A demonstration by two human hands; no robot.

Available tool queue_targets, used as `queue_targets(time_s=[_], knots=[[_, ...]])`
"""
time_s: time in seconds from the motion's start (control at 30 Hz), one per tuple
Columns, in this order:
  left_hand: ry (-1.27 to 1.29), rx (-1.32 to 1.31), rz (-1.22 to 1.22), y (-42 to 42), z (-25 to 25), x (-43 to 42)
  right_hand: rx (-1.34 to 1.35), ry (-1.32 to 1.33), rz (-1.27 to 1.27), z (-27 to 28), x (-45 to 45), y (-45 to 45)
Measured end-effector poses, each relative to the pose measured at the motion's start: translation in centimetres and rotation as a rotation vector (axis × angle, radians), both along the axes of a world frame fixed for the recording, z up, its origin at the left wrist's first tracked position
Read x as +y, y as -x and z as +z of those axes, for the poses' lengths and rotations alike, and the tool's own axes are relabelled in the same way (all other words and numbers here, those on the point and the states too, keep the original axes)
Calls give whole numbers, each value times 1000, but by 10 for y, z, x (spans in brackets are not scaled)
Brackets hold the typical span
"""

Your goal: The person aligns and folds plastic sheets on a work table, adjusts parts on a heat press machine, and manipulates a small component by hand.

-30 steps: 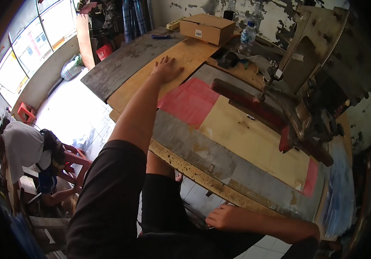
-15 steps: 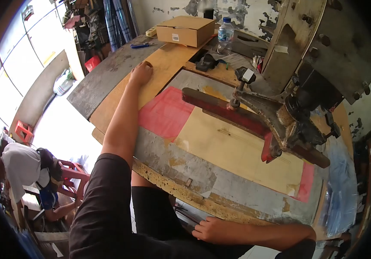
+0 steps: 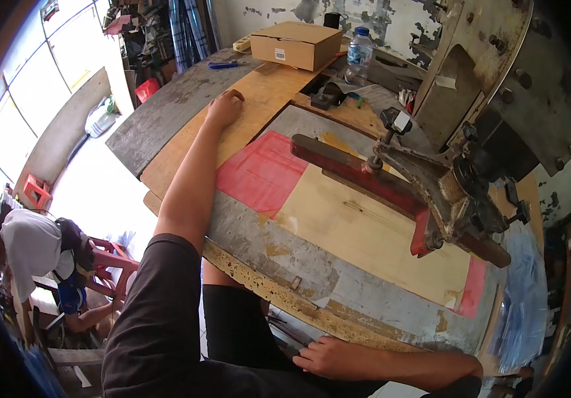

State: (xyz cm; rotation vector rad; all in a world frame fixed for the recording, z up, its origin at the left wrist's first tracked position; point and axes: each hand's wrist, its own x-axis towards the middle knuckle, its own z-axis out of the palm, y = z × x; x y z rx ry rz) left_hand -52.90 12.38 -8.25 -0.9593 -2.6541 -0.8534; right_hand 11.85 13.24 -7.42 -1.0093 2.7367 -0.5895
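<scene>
Left hand (image 3: 224, 107) on wooden board (image 3: 269, 93), far-left of yellow sheet (image 3: 348, 245); fingers half-curled, can't tell if holding anything. Right hand (image 3: 328, 358) on near side of yellow sheet, by tabletop edge (image 3: 302, 310); fingers curled, contents can't tell.

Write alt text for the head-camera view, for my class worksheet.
A person's left hand rests on a wooden board beside a gray work surface; the right hand is near its front edge. A metal bar extends over a yellow sheet, with a cardboard box and bottle behind.
</scene>
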Motion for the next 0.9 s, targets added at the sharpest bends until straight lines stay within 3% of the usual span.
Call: queue_targets(time_s=[0.37, 0.9], knots=[[18, 110, -17, -4, -1, -1, 53, -57, 1, -1, 0, -3], [55, 73, -31, 4, -3, 1, 29, -44, 16, 3, 2, 0]])
